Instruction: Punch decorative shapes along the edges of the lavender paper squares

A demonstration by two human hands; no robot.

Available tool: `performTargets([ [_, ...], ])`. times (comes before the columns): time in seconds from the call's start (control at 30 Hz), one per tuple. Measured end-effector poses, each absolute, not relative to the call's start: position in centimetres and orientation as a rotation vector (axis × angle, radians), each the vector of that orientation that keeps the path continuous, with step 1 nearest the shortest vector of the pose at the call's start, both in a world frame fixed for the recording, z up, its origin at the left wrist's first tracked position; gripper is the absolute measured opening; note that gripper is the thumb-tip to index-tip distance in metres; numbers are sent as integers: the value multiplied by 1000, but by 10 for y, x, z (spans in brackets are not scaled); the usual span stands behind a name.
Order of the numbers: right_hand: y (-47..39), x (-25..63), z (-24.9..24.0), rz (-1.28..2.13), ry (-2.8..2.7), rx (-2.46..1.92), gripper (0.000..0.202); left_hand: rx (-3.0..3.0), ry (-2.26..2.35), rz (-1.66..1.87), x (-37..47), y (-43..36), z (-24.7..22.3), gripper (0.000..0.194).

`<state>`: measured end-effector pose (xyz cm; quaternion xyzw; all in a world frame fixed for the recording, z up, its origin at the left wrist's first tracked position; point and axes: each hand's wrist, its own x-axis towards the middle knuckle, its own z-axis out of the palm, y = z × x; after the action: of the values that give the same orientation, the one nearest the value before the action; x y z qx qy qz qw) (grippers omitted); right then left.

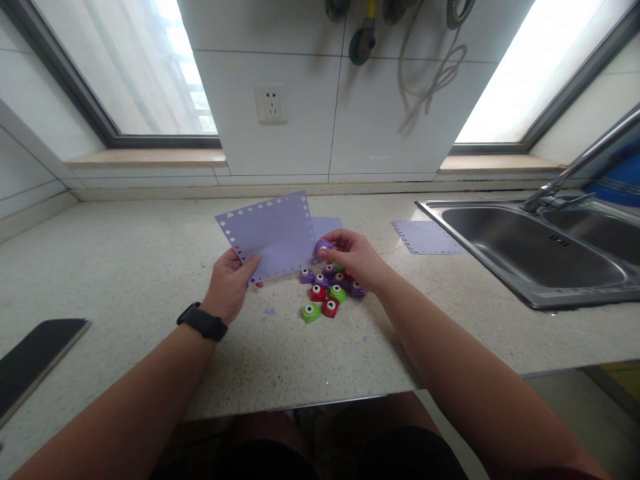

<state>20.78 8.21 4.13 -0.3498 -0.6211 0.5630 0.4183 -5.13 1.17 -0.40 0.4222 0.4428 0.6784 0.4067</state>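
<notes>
My left hand [231, 280] pinches the lower left corner of a purple paper sheet [273, 237], lifted at a tilt. Small cut-out shapes line the sheet's edges. A purple paper punch [323, 248] is in my right hand [353, 257], between thumb and fingers, at the sheet's right edge. Below my right hand several small punches in purple, red and green lie grouped on the counter, among them a green punch [311, 312] and a red punch [330, 307]. Another purple sheet [327, 227] lies partly hidden behind the raised one.
A third purple sheet [427, 237] with punched edges lies beside the steel sink [533, 250]. Purple paper scraps [269, 311] are scattered on the counter [150, 267]. A dark flat object [40, 353] rests at the far left. A tiled wall stands behind.
</notes>
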Motion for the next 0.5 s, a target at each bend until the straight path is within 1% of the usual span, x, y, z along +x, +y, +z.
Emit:
performTargets([
  [0.5, 84, 209, 32, 1374, -1681, -872, 42, 1072, 1116, 1662, -50, 8, -3, 39],
])
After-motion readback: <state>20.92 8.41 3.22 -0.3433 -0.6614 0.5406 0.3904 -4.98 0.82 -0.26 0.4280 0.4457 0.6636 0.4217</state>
